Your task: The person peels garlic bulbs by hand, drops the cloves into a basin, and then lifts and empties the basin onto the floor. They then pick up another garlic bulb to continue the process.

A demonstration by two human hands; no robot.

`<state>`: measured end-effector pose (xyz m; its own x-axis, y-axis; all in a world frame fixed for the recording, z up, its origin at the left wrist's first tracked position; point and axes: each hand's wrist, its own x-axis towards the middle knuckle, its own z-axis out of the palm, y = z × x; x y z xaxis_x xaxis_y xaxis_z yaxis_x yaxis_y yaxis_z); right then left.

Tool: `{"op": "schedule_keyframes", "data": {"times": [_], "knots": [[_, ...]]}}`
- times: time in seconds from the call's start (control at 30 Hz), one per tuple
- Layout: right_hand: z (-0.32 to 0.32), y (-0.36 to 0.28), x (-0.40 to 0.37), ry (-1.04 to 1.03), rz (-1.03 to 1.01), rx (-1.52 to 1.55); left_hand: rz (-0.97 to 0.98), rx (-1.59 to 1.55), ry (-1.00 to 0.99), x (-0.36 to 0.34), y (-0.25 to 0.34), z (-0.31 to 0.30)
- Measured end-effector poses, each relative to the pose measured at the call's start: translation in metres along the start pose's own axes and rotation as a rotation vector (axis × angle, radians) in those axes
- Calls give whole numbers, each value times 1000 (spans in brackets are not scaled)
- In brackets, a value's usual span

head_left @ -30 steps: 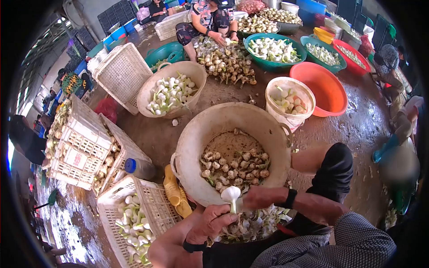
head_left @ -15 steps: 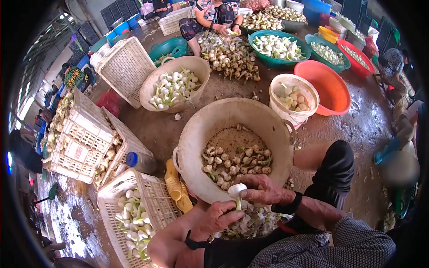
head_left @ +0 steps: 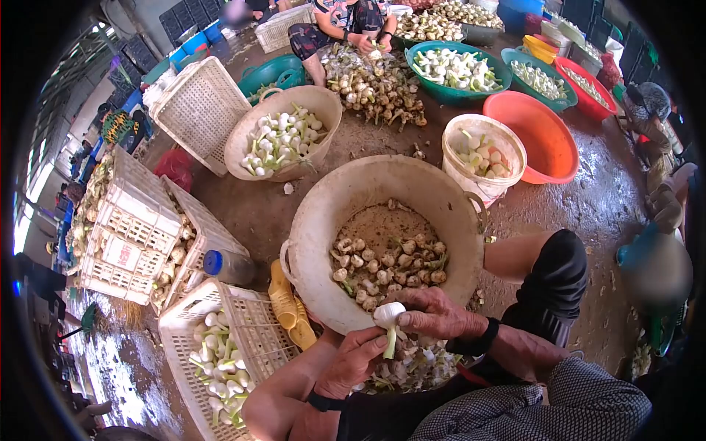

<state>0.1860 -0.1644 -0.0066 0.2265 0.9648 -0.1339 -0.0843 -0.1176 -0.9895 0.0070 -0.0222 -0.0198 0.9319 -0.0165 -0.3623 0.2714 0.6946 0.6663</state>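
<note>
A peeled white garlic bulb (head_left: pixel 387 314) with a short green stem is held between my hands, over the near rim of the big tub (head_left: pixel 315 220). My right hand (head_left: pixel 435 314) pinches the bulb from the right, thumb and fingers closed on it. Lower left, my left hand (head_left: pixel 351 361) is closed with its thumb against the stem; its other fingertips are partly hidden. Unpeeled garlic bulbs (head_left: pixel 403 266) with dirty skins lie inside the tub. Beneath my hands is a heap of peeled-off skins and leaves (head_left: pixel 419 367).
Left of me, a white crate (head_left: pixel 176 353) holds peeled garlic, beside yellow shoes (head_left: pixel 283 298) and a blue-lidded jar (head_left: pixel 229 266). Ahead stand a beige basket (head_left: pixel 235 151), a white bucket (head_left: pixel 482 176) and an orange basin (head_left: pixel 548 140). Another person (head_left: pixel 346 22) sits at a garlic pile.
My left hand has shifted slightly down and left, showing more of the green stem. The garlic bulb stays at the right fingers. The view has tilted a little.
</note>
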Motion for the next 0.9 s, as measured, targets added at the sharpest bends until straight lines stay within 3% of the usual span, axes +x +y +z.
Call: {"op": "schedule_keyframes", "data": {"times": [0.4, 0.5, 0.57, 0.6, 0.67, 0.8, 0.87, 0.9], "knots": [[3, 5, -2, 16, -102, 5, -1, -117, -9, -1, -4, 1], [5, 7, -3, 51, -71, 36, -24, 77, 82, -5, 8, 11], [3, 7, -3, 23, 99, 23, -44, 397, 130, -11, 26, 23], [5, 11, -3, 24, 101, 23, -45, 396, 130, -11, 26, 19], [11, 23, -2, 31, 186, 162, 37, 557, 79, -9, 24, 9], [16, 41, -4, -28, 166, 253, 55, 666, -28, -9, 20, 0], [25, 45, -9, 66, 352, 640, -27, 686, -97, -10, 20, -2], [24, 70, -5, 78, 345, 599, -27, 689, -102, -11, 26, 0]]}}
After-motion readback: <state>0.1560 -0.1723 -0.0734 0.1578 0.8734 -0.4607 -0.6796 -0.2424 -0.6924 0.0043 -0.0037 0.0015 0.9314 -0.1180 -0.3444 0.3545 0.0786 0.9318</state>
